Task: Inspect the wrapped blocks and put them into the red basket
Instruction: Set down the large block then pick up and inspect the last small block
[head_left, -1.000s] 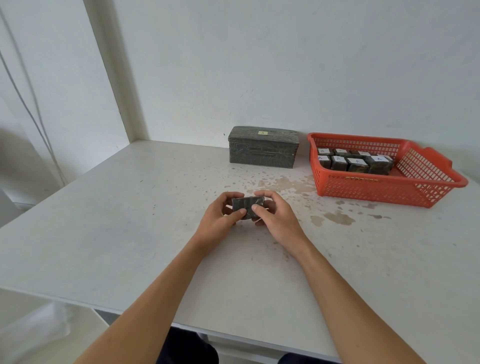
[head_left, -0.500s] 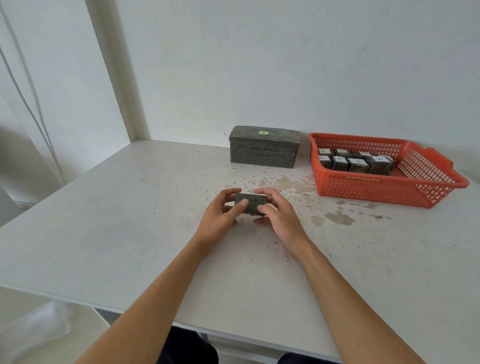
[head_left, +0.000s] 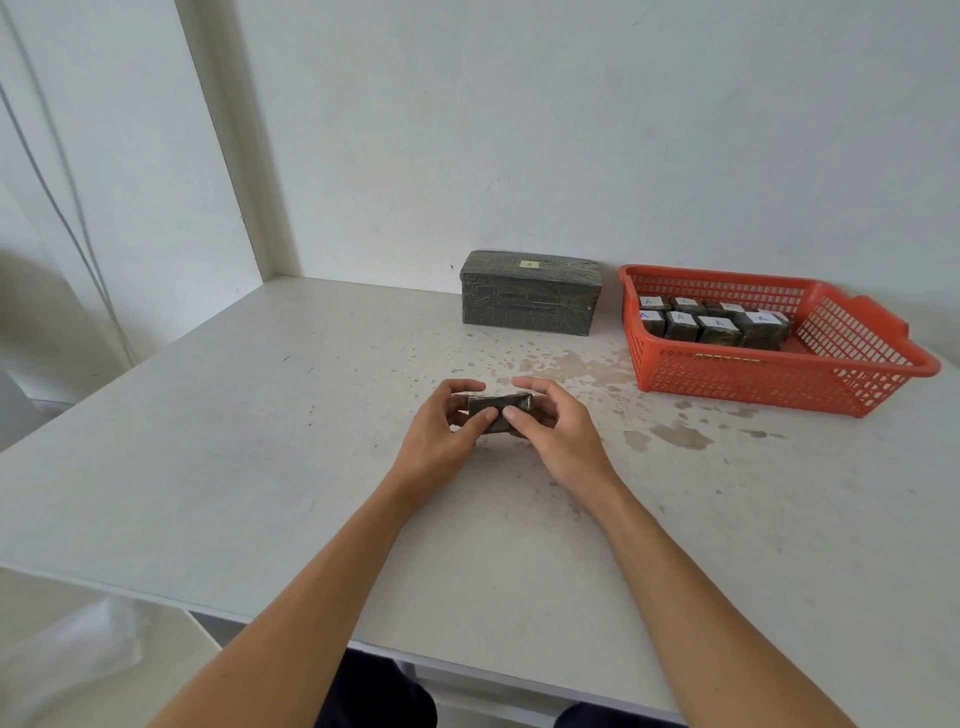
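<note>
We have turned the wrapped block (head_left: 500, 408) since a second ago: another face now looks up, and our thumbs meet on its near side. Our left hand (head_left: 441, 434) and right hand (head_left: 558, 434) both grip it with curled fingers near the middle of the table (head_left: 260, 441). We judge inspection unfinished; the red basket (head_left: 779, 375), partly filled, waits at the far right corner.
</note>
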